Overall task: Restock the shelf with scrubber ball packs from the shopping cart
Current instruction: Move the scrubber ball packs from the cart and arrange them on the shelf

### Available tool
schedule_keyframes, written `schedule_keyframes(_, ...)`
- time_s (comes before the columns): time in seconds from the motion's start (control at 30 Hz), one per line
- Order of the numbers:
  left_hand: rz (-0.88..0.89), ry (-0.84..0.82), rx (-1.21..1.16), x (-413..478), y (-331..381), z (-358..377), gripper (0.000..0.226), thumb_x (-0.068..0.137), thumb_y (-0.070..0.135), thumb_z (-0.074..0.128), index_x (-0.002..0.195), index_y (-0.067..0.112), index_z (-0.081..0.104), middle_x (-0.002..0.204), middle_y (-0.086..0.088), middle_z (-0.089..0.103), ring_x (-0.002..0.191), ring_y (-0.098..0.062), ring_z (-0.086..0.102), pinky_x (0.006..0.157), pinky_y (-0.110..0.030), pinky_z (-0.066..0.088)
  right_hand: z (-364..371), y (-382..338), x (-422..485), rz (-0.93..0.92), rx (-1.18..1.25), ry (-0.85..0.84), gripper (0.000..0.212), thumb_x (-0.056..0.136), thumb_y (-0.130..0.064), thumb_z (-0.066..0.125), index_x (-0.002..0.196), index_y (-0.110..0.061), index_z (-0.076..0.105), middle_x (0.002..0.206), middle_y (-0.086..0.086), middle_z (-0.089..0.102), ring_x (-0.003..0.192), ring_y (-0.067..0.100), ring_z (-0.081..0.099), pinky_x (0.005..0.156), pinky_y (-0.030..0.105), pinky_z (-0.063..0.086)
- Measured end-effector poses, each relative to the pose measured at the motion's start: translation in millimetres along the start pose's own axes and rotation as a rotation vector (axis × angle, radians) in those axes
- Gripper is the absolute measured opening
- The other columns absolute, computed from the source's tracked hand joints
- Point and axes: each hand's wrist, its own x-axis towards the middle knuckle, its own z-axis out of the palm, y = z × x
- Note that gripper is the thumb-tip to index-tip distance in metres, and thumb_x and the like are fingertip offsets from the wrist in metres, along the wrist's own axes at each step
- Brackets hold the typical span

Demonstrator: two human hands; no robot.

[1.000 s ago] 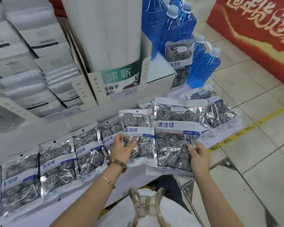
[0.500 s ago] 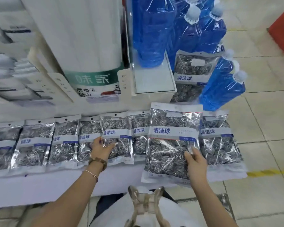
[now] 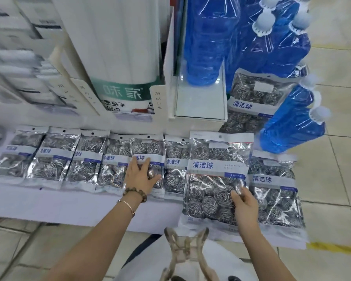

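Observation:
Several silver scrubber ball packs lie in a row on the low white shelf (image 3: 69, 205). My left hand (image 3: 141, 175) rests flat with spread fingers on a small pack (image 3: 147, 151) in the middle of the row. My right hand (image 3: 244, 201) pinches the lower right part of a large scrubber ball pack (image 3: 215, 175), which lies over the shelf's right end. Another large pack (image 3: 274, 191) lies just right of it. One more pack (image 3: 251, 98) leans upright behind, beside the blue bottles. The shopping cart is out of view.
A tall white roll package (image 3: 118, 57) and white boxes (image 3: 24, 57) stand on the shelf above. Blue liquid bottles (image 3: 292, 128) stand at the right on the tiled floor (image 3: 332, 189). A yellow floor line (image 3: 336, 246) runs at lower right.
The view has swung down and left, so the row now lies level. My left hand has slid up onto the small pack and flattened. My right hand has brought the large pack lower, onto the shelf's right end.

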Motion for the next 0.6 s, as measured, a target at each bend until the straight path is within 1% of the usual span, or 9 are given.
schedule_keyframes(0.1,0.019,-0.082,0.134,2,2,5,0.085,0.082,0.065,0.043,0.147,0.031,-0.001,0.152,-0.016,-0.015,0.141,-0.033,-0.004,0.114,-0.044,0.010,-2,0,-6,-0.020,0.018,0.046,0.027,0.092,-0.007,0.054,0.115,-0.021,0.056,0.069,-0.017,0.036,0.063,0.001,0.032,0.062,0.021,0.028)
schedule_keyframes(0.13,0.021,-0.100,0.151,3,1,4,0.085,0.083,0.065,0.041,0.146,0.031,-0.005,0.152,-0.016,-0.017,0.141,-0.033,-0.006,0.115,-0.044,0.009,-3,-1,-8,-0.022,0.023,0.064,0.027,0.092,-0.007,0.055,0.116,-0.019,0.058,0.070,-0.018,0.036,0.064,0.000,0.033,0.063,0.021,0.028)
schedule_keyframes(0.17,0.024,-0.112,0.161,5,1,3,0.085,0.083,0.065,0.040,0.146,0.031,-0.008,0.151,-0.016,-0.019,0.141,-0.033,-0.007,0.114,-0.044,0.009,-5,-1,-11,-0.021,0.032,0.077,0.022,0.092,-0.005,0.055,0.109,-0.017,0.060,0.069,-0.016,0.037,0.063,0.002,0.033,0.062,0.021,0.028)
schedule_keyframes(0.2,0.029,-0.116,0.172,6,0,3,0.085,0.084,0.064,0.040,0.145,0.032,-0.009,0.151,-0.016,-0.019,0.141,-0.033,-0.008,0.114,-0.045,0.009,-5,-3,-16,-0.023,0.029,0.079,0.017,0.092,-0.003,0.054,0.094,-0.019,0.060,0.065,-0.013,0.037,0.059,0.005,0.032,0.059,0.022,0.028)
schedule_keyframes(0.23,0.036,-0.115,0.185,6,0,4,0.085,0.084,0.064,0.040,0.145,0.032,-0.010,0.151,-0.017,-0.019,0.141,-0.033,-0.008,0.114,-0.045,0.009,-6,-4,-19,-0.026,0.026,0.093,0.025,0.092,-0.001,0.053,0.079,-0.022,0.054,0.061,-0.009,0.035,0.056,0.009,0.030,0.055,0.021,0.027)
schedule_keyframes(0.27,0.042,-0.108,0.194,7,-1,5,0.085,0.085,0.063,0.040,0.145,0.031,-0.010,0.151,-0.018,-0.018,0.141,-0.034,-0.007,0.114,-0.046,0.009,-7,-5,-23,-0.025,0.033,0.103,0.034,0.092,0.001,0.052,0.071,-0.025,0.047,0.058,-0.007,0.032,0.054,0.011,0.027,0.051,0.021,0.025)
schedule_keyframes(0.3,0.045,-0.097,0.200,6,-1,7,0.084,0.085,0.062,0.040,0.145,0.031,-0.009,0.151,-0.018,-0.017,0.141,-0.035,-0.007,0.114,-0.046,0.008,-9,-2,-25,-0.027,0.044,0.115,0.035,0.092,0.001,0.051,0.069,-0.025,0.045,0.058,-0.005,0.031,0.054,0.012,0.026,0.050,0.022,0.024)
schedule_keyframes(0.43,0.044,-0.032,0.230,5,3,14,0.083,0.085,0.061,0.042,0.146,0.031,-0.007,0.152,-0.019,-0.014,0.141,-0.036,-0.006,0.114,-0.048,0.008,-17,4,-35,-0.004,0.095,0.159,0.016,0.093,-0.003,0.051,0.081,-0.013,0.056,0.059,-0.001,0.031,0.056,0.015,0.027,0.054,0.027,0.023)
schedule_keyframes(0.6,0.031,-0.037,0.222,5,3,12,0.085,0.083,0.063,0.044,0.146,0.034,-0.004,0.153,-0.016,-0.012,0.141,-0.034,-0.001,0.113,-0.047,0.012,-29,5,-37,0.012,0.174,0.216,0.008,0.093,-0.004,0.051,0.088,-0.005,0.056,0.063,0.001,0.033,0.057,0.014,0.028,0.054,0.025,0.025)
